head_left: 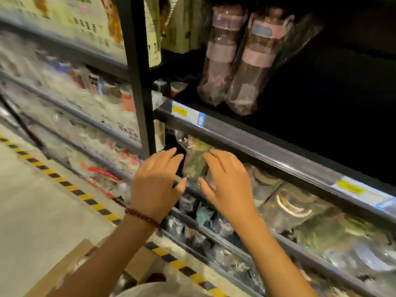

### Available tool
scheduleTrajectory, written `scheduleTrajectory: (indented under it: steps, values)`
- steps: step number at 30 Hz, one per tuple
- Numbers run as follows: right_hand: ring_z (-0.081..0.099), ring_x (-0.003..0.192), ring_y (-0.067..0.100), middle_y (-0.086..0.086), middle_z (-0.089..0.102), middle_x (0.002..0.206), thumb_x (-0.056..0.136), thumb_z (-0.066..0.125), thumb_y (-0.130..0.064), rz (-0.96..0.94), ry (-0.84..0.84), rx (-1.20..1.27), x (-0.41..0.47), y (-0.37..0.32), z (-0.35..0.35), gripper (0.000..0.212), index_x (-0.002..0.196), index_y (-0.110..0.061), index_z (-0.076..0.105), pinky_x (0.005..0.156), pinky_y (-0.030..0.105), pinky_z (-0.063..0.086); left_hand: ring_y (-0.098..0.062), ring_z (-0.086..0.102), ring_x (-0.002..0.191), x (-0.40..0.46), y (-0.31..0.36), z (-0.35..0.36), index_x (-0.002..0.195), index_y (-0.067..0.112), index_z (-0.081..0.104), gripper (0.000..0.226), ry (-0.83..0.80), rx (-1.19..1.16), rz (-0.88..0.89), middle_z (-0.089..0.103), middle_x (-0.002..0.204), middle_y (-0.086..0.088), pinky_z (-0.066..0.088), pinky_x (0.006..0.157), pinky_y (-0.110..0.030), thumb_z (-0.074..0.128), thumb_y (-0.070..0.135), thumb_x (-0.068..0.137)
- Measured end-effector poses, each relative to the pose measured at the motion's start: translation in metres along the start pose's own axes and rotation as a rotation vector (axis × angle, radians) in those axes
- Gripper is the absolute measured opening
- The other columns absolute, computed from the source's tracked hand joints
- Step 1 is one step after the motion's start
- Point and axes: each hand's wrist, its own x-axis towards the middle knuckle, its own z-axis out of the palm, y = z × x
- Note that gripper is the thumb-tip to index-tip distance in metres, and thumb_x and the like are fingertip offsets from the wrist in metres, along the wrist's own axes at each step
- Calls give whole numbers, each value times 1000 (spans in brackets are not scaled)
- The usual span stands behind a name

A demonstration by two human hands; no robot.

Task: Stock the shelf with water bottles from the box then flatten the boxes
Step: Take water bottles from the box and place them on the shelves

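A green water bottle in clear plastic wrap stands at the left end of the middle shelf, under its dark rail. My left hand and my right hand flank it with fingers spread and loose; neither visibly grips it. Two pink wrapped bottles lean on the dark upper shelf. More wrapped bottles fill the middle shelf to the right. The open cardboard box sits on the floor at the bottom left, below my left forearm.
A black upright post divides this bay from a blurred bay of packaged goods on the left. Yellow-black hazard tape runs along the floor by the shelf base. A lower shelf holds small wrapped items.
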Motion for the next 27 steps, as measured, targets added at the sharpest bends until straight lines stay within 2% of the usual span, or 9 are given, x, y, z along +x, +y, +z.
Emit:
scheduleTrajectory:
  steps: [3, 6, 12, 16, 20, 24, 27]
  values:
    - [63, 101, 34, 14, 65, 112, 65, 84, -21, -46, -145, 91, -44, -21, 17, 53, 111, -4, 65, 82, 43, 55, -33, 64, 95, -73, 10, 7, 110, 8, 65, 53, -102, 68, -118, 66, 110, -12, 56, 75, -43, 83, 24, 63]
    - [63, 103, 32, 12, 66, 112, 67, 83, -24, -91, -296, 169, -90, -39, 29, 55, 115, -5, 64, 83, 43, 56, -32, 66, 94, -141, 27, 9, 107, 8, 68, 56, -156, 95, -295, 67, 108, -11, 56, 74, -42, 86, 25, 57]
    - [64, 93, 33, 10, 67, 104, 59, 87, -24, -250, -491, 280, -151, -88, 55, 53, 105, -8, 65, 75, 40, 55, -29, 67, 92, -243, 41, -2, 102, 8, 68, 55, -229, 147, -646, 68, 105, -9, 55, 72, -38, 87, 24, 53]
    - [65, 86, 29, 6, 67, 98, 54, 89, -26, -387, -576, 314, -163, -131, 62, 52, 98, -11, 67, 69, 35, 54, -33, 65, 93, -287, 32, -20, 107, 6, 65, 58, -224, 151, -848, 67, 106, -14, 54, 76, -40, 86, 22, 56]
    - [66, 87, 29, 8, 68, 99, 54, 90, -26, -499, -635, 369, -168, -172, 79, 55, 101, -10, 66, 71, 38, 55, -33, 65, 92, -328, 17, -29, 108, 5, 65, 59, -240, 180, -1015, 67, 104, -13, 55, 75, -40, 85, 28, 57]
    - [66, 89, 27, 4, 68, 97, 54, 90, -28, -580, -737, 378, -167, -217, 106, 53, 100, -13, 67, 70, 37, 56, -30, 68, 84, -366, -20, -34, 101, 5, 68, 51, -210, 238, -1136, 69, 98, -13, 56, 69, -37, 63, 41, 65]
    - [67, 89, 25, 3, 68, 95, 55, 90, -30, -606, -836, 332, -166, -248, 141, 51, 97, -14, 67, 70, 37, 57, -31, 66, 92, -393, -58, -25, 109, 7, 67, 54, -247, 146, -1251, 68, 106, -11, 56, 77, -37, 79, 29, 61]
